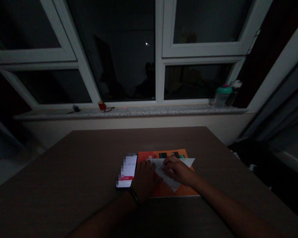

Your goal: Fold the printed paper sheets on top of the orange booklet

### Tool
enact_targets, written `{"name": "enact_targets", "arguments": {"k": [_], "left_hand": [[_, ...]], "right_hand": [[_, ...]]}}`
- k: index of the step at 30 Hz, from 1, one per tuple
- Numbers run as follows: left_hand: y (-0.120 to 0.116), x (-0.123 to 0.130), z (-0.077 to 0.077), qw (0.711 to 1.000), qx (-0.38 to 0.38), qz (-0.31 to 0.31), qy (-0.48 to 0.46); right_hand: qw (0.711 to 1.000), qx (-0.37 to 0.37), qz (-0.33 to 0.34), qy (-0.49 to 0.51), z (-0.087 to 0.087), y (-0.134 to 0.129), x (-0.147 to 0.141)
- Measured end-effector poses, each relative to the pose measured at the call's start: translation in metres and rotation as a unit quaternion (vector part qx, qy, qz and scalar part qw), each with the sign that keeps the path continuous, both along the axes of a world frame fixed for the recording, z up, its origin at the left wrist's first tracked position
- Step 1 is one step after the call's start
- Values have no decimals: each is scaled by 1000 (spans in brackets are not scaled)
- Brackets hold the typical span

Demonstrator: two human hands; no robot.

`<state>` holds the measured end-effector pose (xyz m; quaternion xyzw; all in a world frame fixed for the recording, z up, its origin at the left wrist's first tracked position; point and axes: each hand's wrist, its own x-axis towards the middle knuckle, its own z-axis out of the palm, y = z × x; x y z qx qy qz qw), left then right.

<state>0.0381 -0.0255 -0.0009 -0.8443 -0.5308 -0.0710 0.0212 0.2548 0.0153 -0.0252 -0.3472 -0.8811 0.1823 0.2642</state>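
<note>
A folded white paper sheet (169, 172) lies on an orange printed booklet (170, 189), its pointed end angled toward me. My right hand (179, 171) sits on top of the sheet with its fingers curled down against it. My left hand (145, 180) is just left of the sheet, fingertips at its left edge, and wears a black wristband (134, 196). Beside that hand, a smartphone (127, 170) lies with its screen lit. The dim light hides how firmly either hand grips.
Everything lies on a brown table (64, 172). Beyond its far edge is a speckled stone windowsill (129, 112) holding a green-lidded bottle (223, 96), a small red object (102, 105), and a small dark object (76, 108). Dark window panes rise behind.
</note>
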Motion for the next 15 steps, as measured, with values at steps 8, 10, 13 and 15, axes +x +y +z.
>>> {"name": "enact_targets", "arguments": {"k": [8,10,13,15], "left_hand": [[2,-2,-11,998,-21,-48,-37],[1,-2,-10,998,-29,-50,-37],[1,-2,-5,997,-43,-50,-34],[2,-3,-2,997,-46,-49,-34]], "right_hand": [[999,38,-10,-13,6,-5,6],[999,43,-26,-5,7,-5,8],[998,41,-51,-8,7,-4,9],[998,36,-54,-22,7,-3,9]]}}
